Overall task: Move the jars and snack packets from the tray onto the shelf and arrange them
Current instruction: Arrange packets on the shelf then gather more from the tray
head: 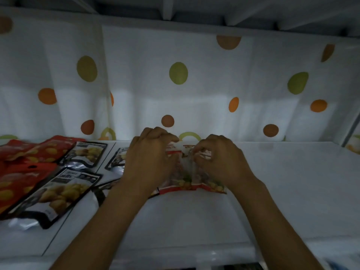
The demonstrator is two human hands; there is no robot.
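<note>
1. R side of shelf (288, 184): bare top, open from front.
2. Mid: held snack packet (185, 180) takes centre.
3. L side: red packets (21, 168) & black-edged packets (58, 191) lie flat, crowded.
4. Back: dotted curtain (194, 88); upper board (175, 10) overhead.

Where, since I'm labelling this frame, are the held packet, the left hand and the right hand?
held packet (186, 181): head view, lower printed front.
left hand (150, 158): head view, back of hand.
right hand (220, 159): head view, back of hand.

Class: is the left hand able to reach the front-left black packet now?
Likely yes: the black packet lies close, nothing between, though the left hand grips the red-edged packet.
</note>
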